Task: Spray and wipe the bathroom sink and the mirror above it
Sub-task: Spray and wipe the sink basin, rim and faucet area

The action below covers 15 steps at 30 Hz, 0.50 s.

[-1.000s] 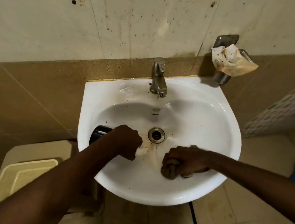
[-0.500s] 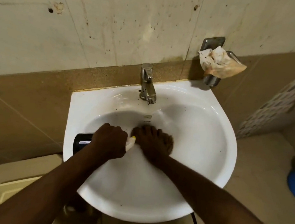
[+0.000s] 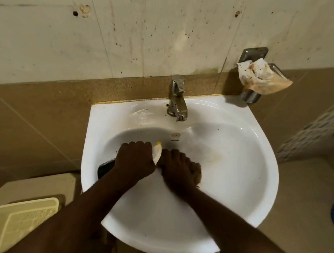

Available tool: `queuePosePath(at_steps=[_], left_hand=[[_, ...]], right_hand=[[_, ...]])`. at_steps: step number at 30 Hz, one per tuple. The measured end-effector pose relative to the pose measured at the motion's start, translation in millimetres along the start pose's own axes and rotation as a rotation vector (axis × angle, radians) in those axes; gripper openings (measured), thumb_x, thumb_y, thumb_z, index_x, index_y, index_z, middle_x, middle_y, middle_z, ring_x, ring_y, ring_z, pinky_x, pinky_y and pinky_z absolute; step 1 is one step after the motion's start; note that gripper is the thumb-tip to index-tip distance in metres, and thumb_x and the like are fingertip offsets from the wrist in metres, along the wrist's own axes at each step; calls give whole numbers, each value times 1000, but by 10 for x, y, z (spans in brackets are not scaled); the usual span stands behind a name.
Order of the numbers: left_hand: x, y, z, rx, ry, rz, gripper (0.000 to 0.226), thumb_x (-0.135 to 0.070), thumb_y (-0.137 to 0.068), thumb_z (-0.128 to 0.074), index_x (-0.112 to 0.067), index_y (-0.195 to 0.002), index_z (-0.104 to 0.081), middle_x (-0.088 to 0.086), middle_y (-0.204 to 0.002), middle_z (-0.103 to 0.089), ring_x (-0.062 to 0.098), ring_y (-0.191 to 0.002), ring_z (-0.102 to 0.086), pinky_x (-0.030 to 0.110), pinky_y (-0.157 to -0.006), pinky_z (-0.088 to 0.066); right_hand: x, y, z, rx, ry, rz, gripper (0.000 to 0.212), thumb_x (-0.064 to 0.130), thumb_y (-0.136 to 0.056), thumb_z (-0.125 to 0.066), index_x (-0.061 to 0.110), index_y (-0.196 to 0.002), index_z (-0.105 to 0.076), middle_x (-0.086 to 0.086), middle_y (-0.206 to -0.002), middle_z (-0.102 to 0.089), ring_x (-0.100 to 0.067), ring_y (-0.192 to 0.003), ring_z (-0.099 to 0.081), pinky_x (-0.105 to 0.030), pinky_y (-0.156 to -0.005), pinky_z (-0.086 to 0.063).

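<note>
Far left, floor level: a pale yellow plastic tray sits on a low stand beside the sink, well clear of the work; probably parked there so the basin is free.

Left hand: closed in a fist around a spray bottle. The dark body of the bottle sticks out to the left of the fist and lies against the left inner wall of the sink; the white nozzle with a yellow tip pokes out on the right of the fist, aimed toward the back of the bowl. Judgement: the bottle is kept low and inside the bowl so a squirt can land just ahead of the wiping hand without a reach.

Right hand: touching the nozzle side of the left, fingers curled down and pressed onto a brownish cloth, only an edge of which shows at the right of the knuckles. It covers the middle of the bowl; the drain is hidden beneath it. Palm-down grip suits scrubbing with weight behind it.

Right of the hands: a faint yellow-brown stain on the bowl, not yet wiped by the look of it. Dark specks dot the right slope and the ledge around the tap.

Upper right: a wall-mounted metal holder with stained crumpled paper draped on it.

Mirror: not in view; only spotted wall tiles above the sink. Judgement: sink stage in hand, mirror stage cannot be assessed.
</note>
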<state>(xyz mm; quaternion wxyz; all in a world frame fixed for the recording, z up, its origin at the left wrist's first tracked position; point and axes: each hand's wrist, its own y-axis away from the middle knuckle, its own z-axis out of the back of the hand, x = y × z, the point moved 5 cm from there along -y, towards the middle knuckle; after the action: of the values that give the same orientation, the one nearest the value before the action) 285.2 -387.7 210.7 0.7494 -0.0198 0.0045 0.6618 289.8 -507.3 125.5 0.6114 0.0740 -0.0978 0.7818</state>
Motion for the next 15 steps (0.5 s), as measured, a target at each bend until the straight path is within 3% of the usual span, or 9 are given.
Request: queuePosePath(at_steps=[2, 4, 6, 7, 8, 10, 12, 15], left_hand=[[44, 40, 16, -11, 74, 39, 32, -41, -88, -57, -12, -102, -61, 9, -98, -69, 31, -92, -65, 34, -76, -47], [74, 43, 15, -41, 145, 44, 37, -44, -89, -55, -15, -110, -61, 7, -106, -69, 30, -99, -64, 35, -82, -48], [70, 58, 35, -39, 145, 26, 37, -43, -88, -58, -14, -110, -60, 6, -105, -69, 29, -99, -64, 36, -82, -49], [63, 57, 35, -47, 141, 4, 34, -42, -86, -60, -13, -105, -62, 7, -99, -70, 30, -93, -66, 37, -78, -51], [59, 54, 22, -61, 129, -27, 31, -40, -83, -63, -11, -95, -65, 9, -87, -71, 32, -82, -68, 36, -71, -52], [48, 62, 21, -97, 108, -54, 28, -39, -80, -67, -11, -82, -66, 9, -72, -69, 31, -66, -67, 31, -61, -47], [3, 74, -9, -55, 128, -48, 29, -39, -84, -61, -13, -95, -64, 6, -83, -69, 27, -77, -66, 31, -67, -44], [-36, 53, -67, -16, 140, -28, 31, -40, -86, -56, -14, -104, -59, 4, -94, -67, 25, -87, -63, 31, -74, -43]], right_hand=[[236, -53, 86, -145, 9, -79, 30, 38, -81, -55, 21, -105, -49, 0, -95, -63, -21, -82, -62, -35, -71, -48], [368, -128, 100, -145, -3, -90, 40, 43, -72, -60, 20, -101, -45, 3, -81, -66, -18, -70, -66, -29, -65, -53], [358, -223, -30, -68, -35, 57, 63, 46, -72, -68, 12, -121, -45, -8, -104, -65, -27, -92, -65, -41, -82, -52], [294, -235, -95, 65, -55, 123, 66, 49, -80, -59, 14, -133, -41, -11, -122, -57, -31, -110, -57, -46, -94, -43], [172, -224, -159, 201, -36, 181, 61, 56, -85, -45, 23, -137, -39, -8, -131, -50, -33, -119, -48, -49, -98, -36], [-246, -277, -123, 123, 95, 213, 45, 61, -83, -32, 45, -122, -46, 5, -125, -50, -30, -113, -48, -46, -88, -35], [-681, -341, -5, 41, 219, 104, 28, 49, -87, -38, 46, -112, -51, 7, -118, -50, -29, -105, -50, -43, -83, -36], [-951, -269, 260, -143, 153, -101, 17, 26, -79, -52, 38, -92, -53, 5, -99, -47, -25, -95, -45, -38, -79, -31]])
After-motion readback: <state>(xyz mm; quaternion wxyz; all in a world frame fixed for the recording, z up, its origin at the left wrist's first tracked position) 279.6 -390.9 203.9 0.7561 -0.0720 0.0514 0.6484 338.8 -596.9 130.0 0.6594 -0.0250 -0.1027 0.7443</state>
